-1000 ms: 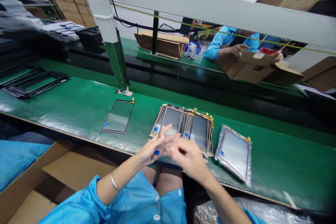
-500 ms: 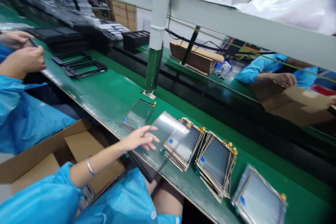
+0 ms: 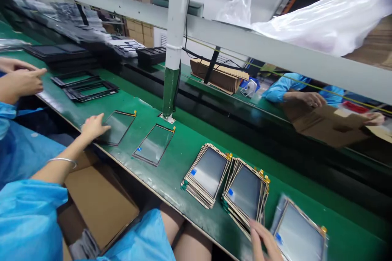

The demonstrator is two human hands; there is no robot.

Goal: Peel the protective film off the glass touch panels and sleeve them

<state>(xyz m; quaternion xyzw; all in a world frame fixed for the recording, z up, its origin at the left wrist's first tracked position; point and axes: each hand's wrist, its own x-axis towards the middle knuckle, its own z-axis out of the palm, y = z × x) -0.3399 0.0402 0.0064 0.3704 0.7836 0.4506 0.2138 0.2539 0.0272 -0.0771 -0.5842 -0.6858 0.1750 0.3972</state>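
A tall post (image 3: 174, 45) stands at the back of the green table (image 3: 171, 181). The left hand (image 3: 94, 127) is at the edge of a thin glass sheet (image 3: 122, 124), which lies to the left of the post. I can't tell if its grip is pinching the sheet or just resting there. A second glass sheet (image 3: 157, 144) lies flat, just in front of the post. To the right of the post are two piles of sheets, the near pile (image 3: 210, 173) and the far pile (image 3: 245, 189). The right hand (image 3: 266, 244) is farther right of the post, beside the far pile. It is partly cut off, so I can't tell if its grip holds anything.
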